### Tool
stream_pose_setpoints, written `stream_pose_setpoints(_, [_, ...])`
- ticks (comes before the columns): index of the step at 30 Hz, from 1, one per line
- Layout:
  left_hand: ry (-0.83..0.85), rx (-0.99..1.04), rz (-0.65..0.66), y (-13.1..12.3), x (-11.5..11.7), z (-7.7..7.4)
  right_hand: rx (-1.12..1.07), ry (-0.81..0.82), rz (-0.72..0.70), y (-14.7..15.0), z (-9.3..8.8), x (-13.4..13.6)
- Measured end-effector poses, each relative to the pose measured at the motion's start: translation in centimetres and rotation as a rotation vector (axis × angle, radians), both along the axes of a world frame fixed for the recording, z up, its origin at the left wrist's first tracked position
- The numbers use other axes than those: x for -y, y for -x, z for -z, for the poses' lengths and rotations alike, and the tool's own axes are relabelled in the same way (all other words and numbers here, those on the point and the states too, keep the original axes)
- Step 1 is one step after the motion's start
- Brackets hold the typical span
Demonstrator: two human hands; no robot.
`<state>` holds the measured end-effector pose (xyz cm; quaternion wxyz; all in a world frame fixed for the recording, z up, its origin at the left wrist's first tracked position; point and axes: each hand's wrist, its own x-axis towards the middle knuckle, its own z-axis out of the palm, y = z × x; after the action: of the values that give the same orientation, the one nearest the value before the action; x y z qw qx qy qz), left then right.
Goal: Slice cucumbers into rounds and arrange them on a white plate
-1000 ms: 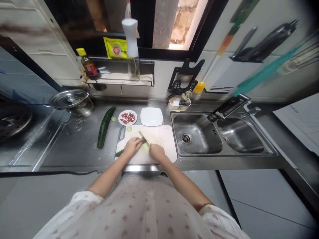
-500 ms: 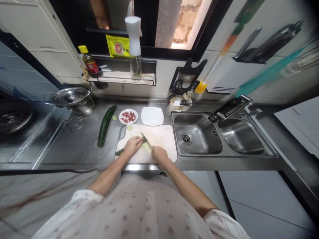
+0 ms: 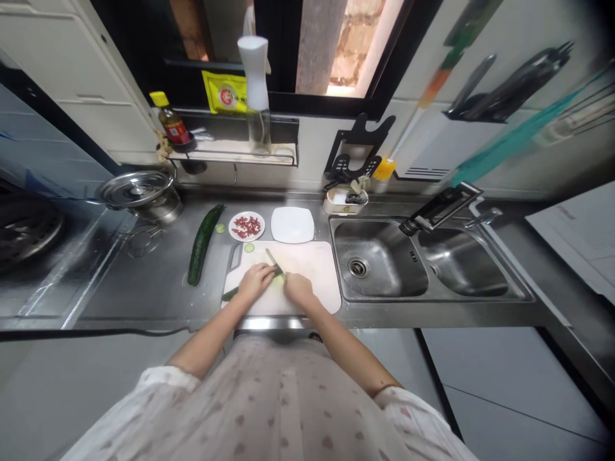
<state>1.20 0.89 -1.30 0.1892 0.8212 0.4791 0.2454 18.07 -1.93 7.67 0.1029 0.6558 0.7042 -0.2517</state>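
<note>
A white cutting board lies on the steel counter in front of me. My left hand is curled over a cucumber piece and holds it down on the board; its green end sticks out to the left. My right hand is closed on a knife, whose blade points away from me right beside my left fingers. A loose cucumber slice rests at the board's far edge.
A whole cucumber and another slice lie left of the board. Behind it stand a small plate of red chilli bits and an empty white plate. A double sink is at the right, a lidded pot at the left.
My right hand with the knife has shifted slightly left and forward, closer to my left fingers. My left hand stays on the cucumber piece.
</note>
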Motion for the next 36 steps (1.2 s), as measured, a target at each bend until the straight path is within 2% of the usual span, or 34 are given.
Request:
stream_pose_setpoints(4, [0.004,0.0,0.001,0.0,-0.1,0.0,-0.006,-0.01,-0.006,-0.1,0.1,0.1])
stream_pose_setpoints(14, [0.009,-0.008,0.002,0.0,-0.2,0.2,0.026,0.053,0.031,-1.6,0.2,2.3])
stream_pose_setpoints(29, [0.007,0.008,0.007,0.1,-0.1,0.1,0.002,-0.015,0.006,0.3,0.4,0.0])
stream_pose_setpoints(36, [0.016,0.012,-0.001,0.0,-0.1,-0.1,0.006,-0.005,0.012,-0.3,0.5,0.9])
